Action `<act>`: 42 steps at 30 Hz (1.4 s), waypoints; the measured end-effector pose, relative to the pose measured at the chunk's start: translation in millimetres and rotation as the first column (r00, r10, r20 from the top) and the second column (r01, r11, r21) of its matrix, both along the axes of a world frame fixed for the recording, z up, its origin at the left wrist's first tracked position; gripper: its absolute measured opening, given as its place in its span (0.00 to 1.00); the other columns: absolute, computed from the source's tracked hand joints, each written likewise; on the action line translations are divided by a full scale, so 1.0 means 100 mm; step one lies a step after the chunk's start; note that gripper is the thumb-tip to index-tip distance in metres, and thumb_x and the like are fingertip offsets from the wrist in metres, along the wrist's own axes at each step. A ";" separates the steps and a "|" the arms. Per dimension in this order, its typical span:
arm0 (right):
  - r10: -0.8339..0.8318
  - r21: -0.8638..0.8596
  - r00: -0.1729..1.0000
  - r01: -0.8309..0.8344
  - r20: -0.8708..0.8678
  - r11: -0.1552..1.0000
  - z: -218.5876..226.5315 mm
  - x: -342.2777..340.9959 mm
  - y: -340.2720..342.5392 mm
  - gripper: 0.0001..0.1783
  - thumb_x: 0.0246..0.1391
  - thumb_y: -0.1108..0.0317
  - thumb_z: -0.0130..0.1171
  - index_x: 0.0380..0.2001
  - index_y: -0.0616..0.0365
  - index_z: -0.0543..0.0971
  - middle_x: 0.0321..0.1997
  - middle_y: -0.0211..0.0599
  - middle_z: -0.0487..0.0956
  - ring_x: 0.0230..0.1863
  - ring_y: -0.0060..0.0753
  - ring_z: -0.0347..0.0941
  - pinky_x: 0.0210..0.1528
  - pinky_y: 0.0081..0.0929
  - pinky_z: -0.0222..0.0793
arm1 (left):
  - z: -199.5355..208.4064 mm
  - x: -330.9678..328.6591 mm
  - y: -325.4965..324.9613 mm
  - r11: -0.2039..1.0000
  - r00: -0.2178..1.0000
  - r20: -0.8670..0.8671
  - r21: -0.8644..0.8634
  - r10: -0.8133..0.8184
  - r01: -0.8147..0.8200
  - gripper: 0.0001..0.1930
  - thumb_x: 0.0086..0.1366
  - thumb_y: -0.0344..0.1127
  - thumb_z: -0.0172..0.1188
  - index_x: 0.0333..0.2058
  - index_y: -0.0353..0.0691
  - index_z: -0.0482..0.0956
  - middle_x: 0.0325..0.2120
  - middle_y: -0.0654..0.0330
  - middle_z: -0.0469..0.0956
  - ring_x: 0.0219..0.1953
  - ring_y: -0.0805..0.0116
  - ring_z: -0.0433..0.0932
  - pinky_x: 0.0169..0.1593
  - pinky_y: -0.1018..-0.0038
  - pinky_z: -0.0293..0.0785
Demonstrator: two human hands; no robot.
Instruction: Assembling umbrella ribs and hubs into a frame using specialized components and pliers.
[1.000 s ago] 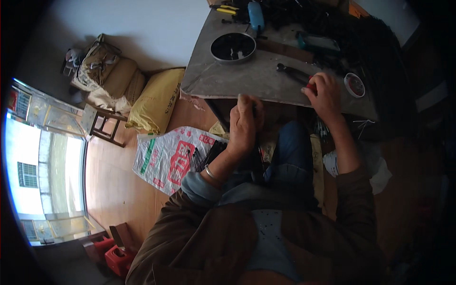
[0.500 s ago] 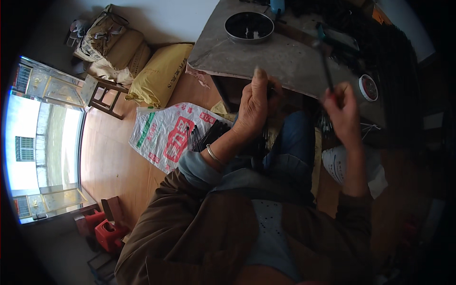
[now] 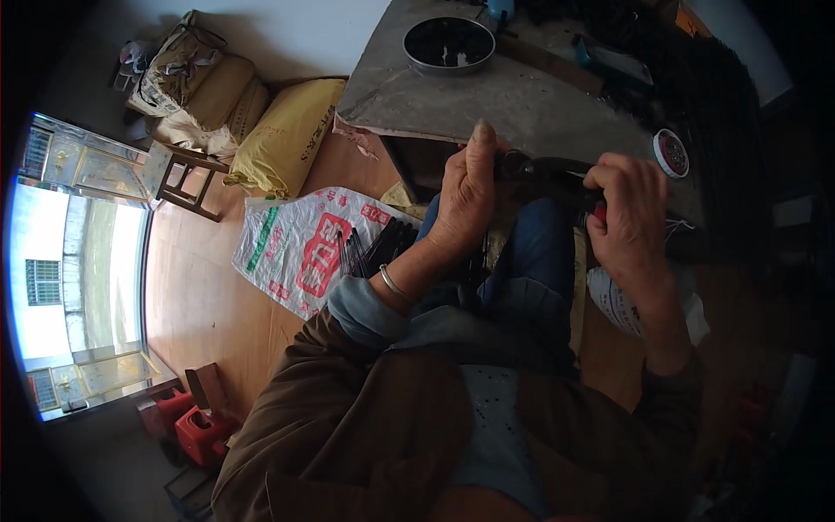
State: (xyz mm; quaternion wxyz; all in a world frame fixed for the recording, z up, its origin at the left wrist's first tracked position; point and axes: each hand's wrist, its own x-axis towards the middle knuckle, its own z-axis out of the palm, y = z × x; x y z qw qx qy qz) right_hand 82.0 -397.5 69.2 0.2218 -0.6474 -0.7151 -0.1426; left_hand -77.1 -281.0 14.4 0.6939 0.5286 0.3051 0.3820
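My left hand (image 3: 467, 187) is closed in front of the table's near edge, thumb pointing up, with a bracelet on the wrist. Its fingers are curled around something dark, mostly hidden behind the hand. To the right, my right hand (image 3: 628, 204) grips a dark tool with a red part at the handle (image 3: 600, 211). The tool's dark end (image 3: 557, 165) reaches left to the dark thing at my left hand; whether they touch I cannot tell. Below my left hand, a bunch of thin black rods (image 3: 387, 244) lies on a white printed sack (image 3: 287, 230).
The grey table (image 3: 383, 96) bears a round pan of dark pieces (image 3: 448, 45), a small round white-rimmed dish (image 3: 671, 154), a teal-edged tray (image 3: 614, 65) and heaped black strands. Full sacks (image 3: 291, 139) and a wooden stool (image 3: 187, 184) stand left; red plastic items (image 3: 204, 431) lie lower left.
My right hand has lowered the tool from upright to nearly level, its end now pointing left at my left hand. My left hand has barely moved.
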 end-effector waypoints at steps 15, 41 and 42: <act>-0.048 -0.005 0.999 0.048 0.015 0.999 -0.03 -0.03 -0.02 0.28 0.29 0.86 0.60 0.38 0.52 0.69 0.40 0.32 0.69 0.44 0.37 0.68 0.50 0.37 0.60 | 0.00 0.01 0.02 0.999 0.999 0.040 -0.052 0.005 -0.003 0.31 0.71 0.59 0.38 0.25 0.35 0.74 0.16 0.67 0.67 0.20 0.80 0.63 0.24 0.81 0.57; -0.551 -0.375 0.110 -0.838 -0.827 0.396 -0.40 0.03 -0.12 0.16 0.52 0.64 0.61 0.39 0.56 0.67 0.21 0.28 0.71 0.17 0.18 0.69 0.18 0.20 0.66 | -0.08 -0.02 0.11 1.000 0.999 -0.034 0.020 -0.014 0.014 0.31 0.69 0.61 0.40 0.23 0.38 0.75 0.13 0.68 0.66 0.14 0.81 0.62 0.19 0.82 0.55; -0.451 -0.606 0.413 -0.630 -0.791 0.486 -0.24 -0.01 -0.10 0.19 0.52 0.65 0.59 0.45 0.60 0.68 0.28 0.35 0.75 0.22 0.20 0.72 0.23 0.22 0.69 | -0.09 -0.03 0.12 0.999 0.999 -0.045 0.027 -0.019 0.021 0.31 0.69 0.61 0.40 0.23 0.38 0.75 0.13 0.68 0.66 0.14 0.81 0.62 0.19 0.82 0.55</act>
